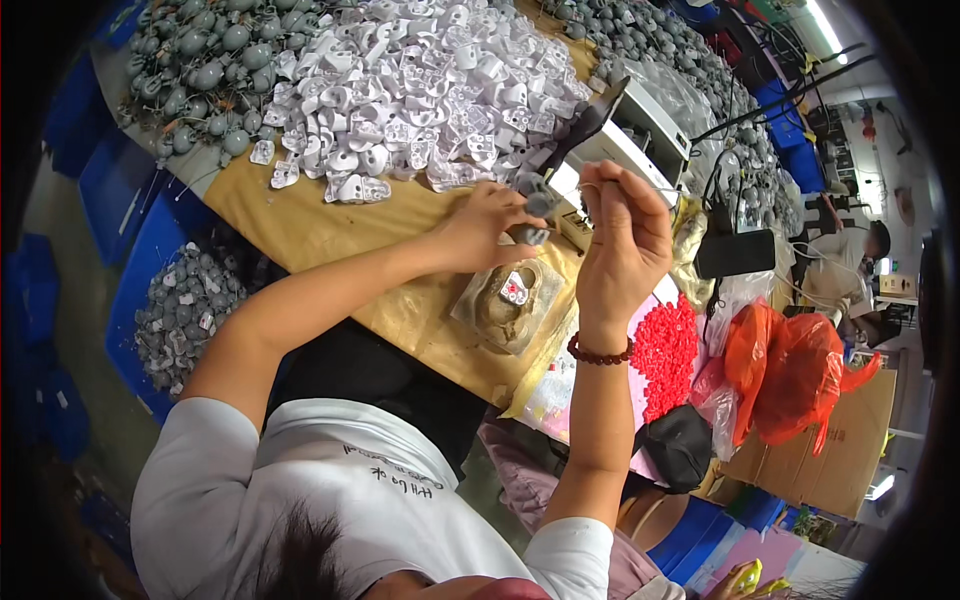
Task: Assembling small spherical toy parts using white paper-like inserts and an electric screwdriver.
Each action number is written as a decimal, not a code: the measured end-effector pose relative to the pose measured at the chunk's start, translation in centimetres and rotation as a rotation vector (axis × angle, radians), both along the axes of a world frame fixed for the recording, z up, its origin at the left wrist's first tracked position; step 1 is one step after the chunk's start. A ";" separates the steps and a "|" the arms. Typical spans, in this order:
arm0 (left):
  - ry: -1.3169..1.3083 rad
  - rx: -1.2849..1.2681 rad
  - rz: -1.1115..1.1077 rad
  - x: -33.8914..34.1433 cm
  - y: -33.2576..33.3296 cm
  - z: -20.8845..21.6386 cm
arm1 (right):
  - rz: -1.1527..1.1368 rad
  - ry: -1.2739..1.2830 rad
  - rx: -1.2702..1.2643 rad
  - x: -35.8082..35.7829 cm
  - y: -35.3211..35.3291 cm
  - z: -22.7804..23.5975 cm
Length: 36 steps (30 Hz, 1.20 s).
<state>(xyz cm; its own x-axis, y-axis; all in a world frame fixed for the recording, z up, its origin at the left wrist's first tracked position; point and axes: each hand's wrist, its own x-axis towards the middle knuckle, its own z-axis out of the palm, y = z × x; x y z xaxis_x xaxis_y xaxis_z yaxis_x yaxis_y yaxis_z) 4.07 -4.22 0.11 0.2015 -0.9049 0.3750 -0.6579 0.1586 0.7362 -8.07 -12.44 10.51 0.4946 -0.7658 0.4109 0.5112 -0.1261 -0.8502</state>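
My left hand [492, 228] is closed around a small grey plastic housing [537, 200], held above the table by a white box-shaped device. Close beside it, my right hand [625, 225] is raised with thumb and fingers pinched on what looks like a thin wire [588, 184]; most of it is hidden by the fingers. Just below the left hand sits a worn, block-like fixture [492, 322] on the brown table cover. Resting in its hollow is a white plastic piece [514, 289] with red spots.
A large heap of white plastic parts [420, 90] covers the far table, with grey round units [205, 75] at its left. A blue bin [130, 320] holds more grey units. Small red parts [665, 355], a dark phone [735, 254] and orange plastic bags [800, 370] lie right.
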 end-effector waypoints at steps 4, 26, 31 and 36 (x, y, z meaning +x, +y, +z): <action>0.181 -0.022 -0.020 -1.2 -0.3 1.1 | -0.025 -0.046 0.016 0.3 -0.5 -0.2; 0.975 0.207 -0.256 5.0 2.3 8.3 | -0.120 0.203 -0.032 -4.3 -2.2 -1.8; 0.712 0.405 -0.370 2.7 1.9 9.5 | -0.030 0.274 0.055 -2.2 -1.1 -1.9; 0.864 0.261 -0.159 3.7 1.8 9.0 | -0.103 0.156 0.016 -3.2 -1.3 -1.5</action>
